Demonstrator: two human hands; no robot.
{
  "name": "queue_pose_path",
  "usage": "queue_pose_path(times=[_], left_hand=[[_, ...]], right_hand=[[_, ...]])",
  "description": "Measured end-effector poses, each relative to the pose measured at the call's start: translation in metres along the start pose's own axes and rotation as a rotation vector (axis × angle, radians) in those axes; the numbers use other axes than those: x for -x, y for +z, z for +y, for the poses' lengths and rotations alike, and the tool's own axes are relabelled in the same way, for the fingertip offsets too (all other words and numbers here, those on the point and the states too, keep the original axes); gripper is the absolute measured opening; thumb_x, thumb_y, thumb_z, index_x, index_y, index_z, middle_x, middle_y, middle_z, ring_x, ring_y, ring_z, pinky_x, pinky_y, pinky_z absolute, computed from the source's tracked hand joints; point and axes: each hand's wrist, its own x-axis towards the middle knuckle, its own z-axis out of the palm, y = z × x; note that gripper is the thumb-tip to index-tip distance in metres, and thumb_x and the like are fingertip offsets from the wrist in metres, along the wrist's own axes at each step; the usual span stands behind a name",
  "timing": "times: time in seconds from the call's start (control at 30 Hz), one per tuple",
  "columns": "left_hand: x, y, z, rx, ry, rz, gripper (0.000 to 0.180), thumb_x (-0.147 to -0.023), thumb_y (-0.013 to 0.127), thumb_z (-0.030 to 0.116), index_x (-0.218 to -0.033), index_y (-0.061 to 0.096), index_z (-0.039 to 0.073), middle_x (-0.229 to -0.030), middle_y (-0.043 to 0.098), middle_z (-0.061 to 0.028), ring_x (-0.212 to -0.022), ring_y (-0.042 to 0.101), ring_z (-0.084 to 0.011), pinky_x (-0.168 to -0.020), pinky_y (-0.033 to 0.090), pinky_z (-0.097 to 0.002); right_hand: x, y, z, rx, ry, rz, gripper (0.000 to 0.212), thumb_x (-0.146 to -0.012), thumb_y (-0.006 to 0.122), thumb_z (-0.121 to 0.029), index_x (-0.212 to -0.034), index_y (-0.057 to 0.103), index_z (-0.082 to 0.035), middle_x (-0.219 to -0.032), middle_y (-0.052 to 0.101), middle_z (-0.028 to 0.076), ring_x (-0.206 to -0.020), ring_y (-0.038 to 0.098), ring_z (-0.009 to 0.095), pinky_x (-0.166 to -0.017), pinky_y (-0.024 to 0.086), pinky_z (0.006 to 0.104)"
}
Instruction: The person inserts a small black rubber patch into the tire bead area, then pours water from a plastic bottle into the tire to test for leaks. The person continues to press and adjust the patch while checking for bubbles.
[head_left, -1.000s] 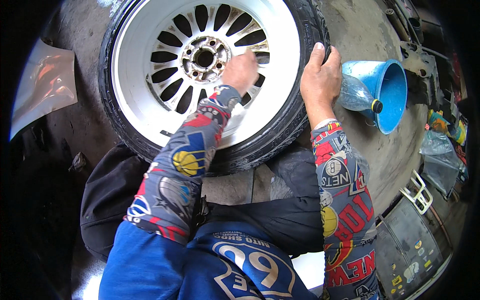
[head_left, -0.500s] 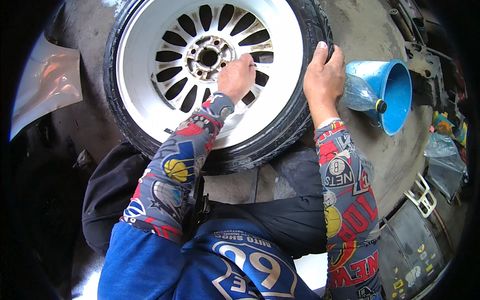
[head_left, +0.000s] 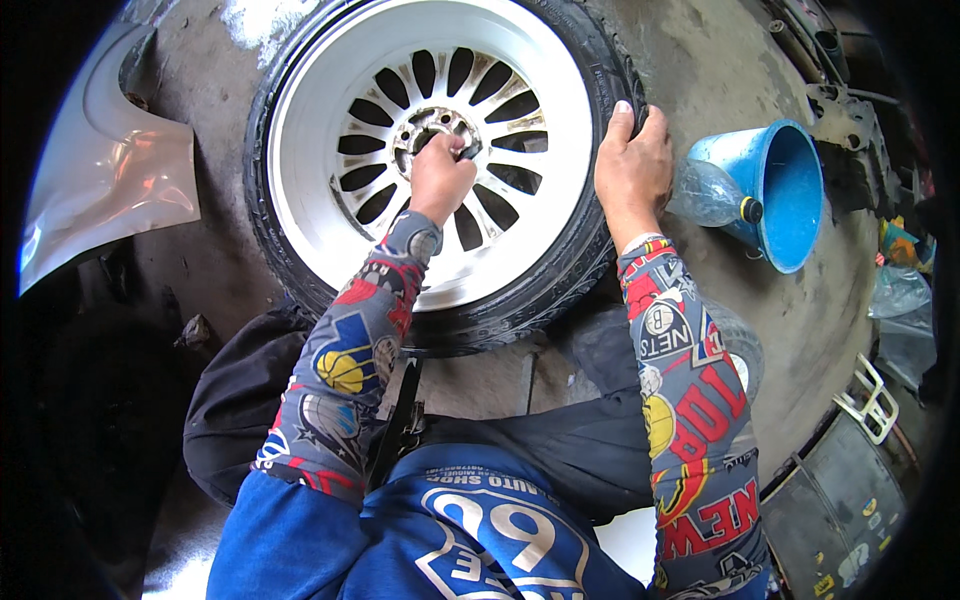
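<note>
A silver multi-spoke wheel rim (head_left: 312,175), stained brown round its hub, lies in its black tire (head_left: 500,330) before me, inner side up. My left hand (head_left: 443,182) is closed at the lower right of the hub (head_left: 402,150), its fingertips by the center. Whatever it pinches, if anything, is hidden behind the fingers. Along the tire's right side, my right hand (head_left: 634,172) grips the tread, thumb up near the sidewall. Just right of that hand lies a clear plastic bottle (head_left: 705,195) with a dark cap, against a tilted blue bucket (head_left: 788,200).
A pale, glossy car body panel (head_left: 120,190) stands at the left. Metal scrap (head_left: 845,110) lies at the far right, above plastic bags (head_left: 900,290). A white plastic frame (head_left: 868,400) and a dark stickered panel (head_left: 830,510) are at lower right.
My left hand has moved from the spokes right of the hub leftward onto the hub's edge. My right hand stays on the tire's right side. The view has shifted slightly.
</note>
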Motion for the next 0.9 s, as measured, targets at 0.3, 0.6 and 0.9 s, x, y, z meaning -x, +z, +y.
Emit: queue_pose_path(times=[0.3, 0.6, 0.9], left_hand=[[0.081, -0.117, 0.015, 0.183, -0.08, -0.306, 0.011, -0.083, 0.057, 0.005, -0.092, 0.055, -0.002, -0.069, 0.06, -0.0109, -0.062, 0.059, -0.0149, -0.056, 0.047, -0.0346], [0.158, -0.298, 0.091, 0.189, -0.007, -0.322, 0.023, -0.107, 0.055, 0.02, -0.103, 0.058, -0.003, -0.075, 0.068, -0.0109, -0.058, 0.066, -0.0168, -0.054, 0.055, -0.0325], [0.165, -0.266, 0.104, 0.215, 0.309, -0.229, 0.022, -0.097, 0.052, 0.002, -0.11, 0.07, -0.001, -0.086, 0.072, -0.0147, -0.075, 0.071, -0.0209, -0.071, 0.055, -0.0366]], right_hand=[[0.007, -0.005, 0.006, -0.136, -0.014, 0.107, 0.061, -0.099, 0.057, -0.049, -0.143, 0.049, -0.008, -0.148, 0.05, 0.024, -0.13, 0.052, 0.047, -0.103, 0.046, 0.0602], [-0.023, -0.127, 0.032, 0.193, -0.138, 0.191, 0.062, -0.083, 0.079, -0.037, -0.133, 0.056, -0.01, -0.146, 0.049, 0.02, -0.132, 0.047, 0.04, -0.104, 0.039, 0.0605], [-0.017, -0.135, 0.103, 0.195, 0.048, -0.081, 0.049, -0.084, 0.079, -0.046, -0.115, 0.069, -0.009, -0.12, 0.068, 0.024, -0.109, 0.066, 0.047, -0.093, 0.053, 0.0555]])
